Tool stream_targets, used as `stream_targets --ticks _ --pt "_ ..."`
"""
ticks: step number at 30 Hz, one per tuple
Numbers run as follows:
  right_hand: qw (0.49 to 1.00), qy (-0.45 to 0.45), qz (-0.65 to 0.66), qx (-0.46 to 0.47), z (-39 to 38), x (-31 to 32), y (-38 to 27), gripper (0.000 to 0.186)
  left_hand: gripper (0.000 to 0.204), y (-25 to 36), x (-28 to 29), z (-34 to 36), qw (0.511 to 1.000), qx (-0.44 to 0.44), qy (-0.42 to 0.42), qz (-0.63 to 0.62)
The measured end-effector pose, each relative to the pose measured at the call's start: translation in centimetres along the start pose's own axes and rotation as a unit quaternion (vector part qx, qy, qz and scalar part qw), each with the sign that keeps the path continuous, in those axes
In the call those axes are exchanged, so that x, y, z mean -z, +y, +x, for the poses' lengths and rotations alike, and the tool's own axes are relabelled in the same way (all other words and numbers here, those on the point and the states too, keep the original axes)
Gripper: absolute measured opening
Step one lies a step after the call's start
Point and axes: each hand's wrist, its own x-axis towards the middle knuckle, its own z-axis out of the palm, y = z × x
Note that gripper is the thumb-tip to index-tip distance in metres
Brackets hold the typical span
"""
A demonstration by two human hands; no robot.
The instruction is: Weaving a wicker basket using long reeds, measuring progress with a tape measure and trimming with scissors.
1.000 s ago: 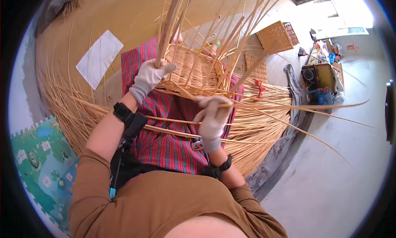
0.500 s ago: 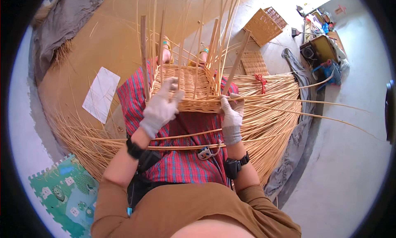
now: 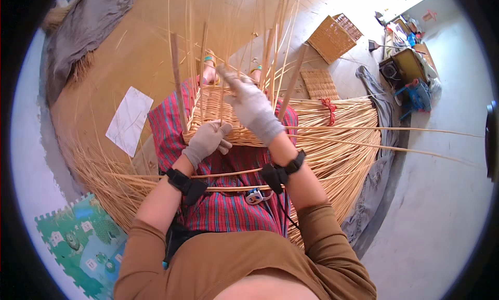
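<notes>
A half-woven wicker basket [image 3: 213, 102] rests on my lap, with thin cane stakes and thicker wooden corner sticks [image 3: 177, 81] standing up from its edge. My left hand [image 3: 208, 141], in a pale work glove, is closed on the basket's near rim. Over the basket reaches my gloved right hand [image 3: 253, 105], its fingertips together at an upright cane stake [image 3: 222, 100] that rises from beside the left hand. Those fingertips are slightly blurred. Two long canes [image 3: 384, 128] stick out to the right from the near right corner.
A red checked cloth [image 3: 228, 209] covers my lap, with a small white tape measure [image 3: 254, 196] on it. Large cane bundles [image 3: 343, 154] spread at both sides. Beyond lie a finished basket [image 3: 332, 38] and a woven panel [image 3: 319, 84]. A white sheet [image 3: 130, 120] lies left.
My right hand has left the near right corner and moved up and left over the basket. My left hand has dropped to the near rim and closed there. The upright canes sway.
</notes>
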Motion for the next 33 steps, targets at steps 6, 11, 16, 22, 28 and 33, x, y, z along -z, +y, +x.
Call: stream_targets --ticks 6,11,16,22,28,33 --pt "0.930 0.066 0.256 -0.256 -6.2 1.4 -0.4 0.069 0.025 -0.2 0.5 0.1 0.997 0.015 -0.014 0.069" --pt "1.000 -0.006 0.007 -0.028 -6.4 1.4 2.2 0.057 0.030 -0.4 -0.4 -0.7 0.996 -0.029 0.021 0.081" --pt "0.984 0.156 -0.027 0.077 -1.2 -1.1 2.9 0.080 0.037 -0.8 -1.9 -1.2 0.993 -0.051 0.103 0.038" --pt "0.951 0.302 0.037 0.060 0.9 -2.2 -0.5 0.076 0.038 0.0 -1.0 -0.9 0.994 0.004 0.083 0.068" --pt "0.872 0.271 0.396 -0.091 -9.3 -2.1 0.5 0.025 0.026 -1.0 -1.0 -0.5 0.997 -0.025 0.068 0.013" --pt "0.887 0.144 0.427 -0.104 -9.1 -3.8 4.7 0.066 0.037 -1.6 -3.0 0.5 0.975 -0.114 0.053 -0.182"
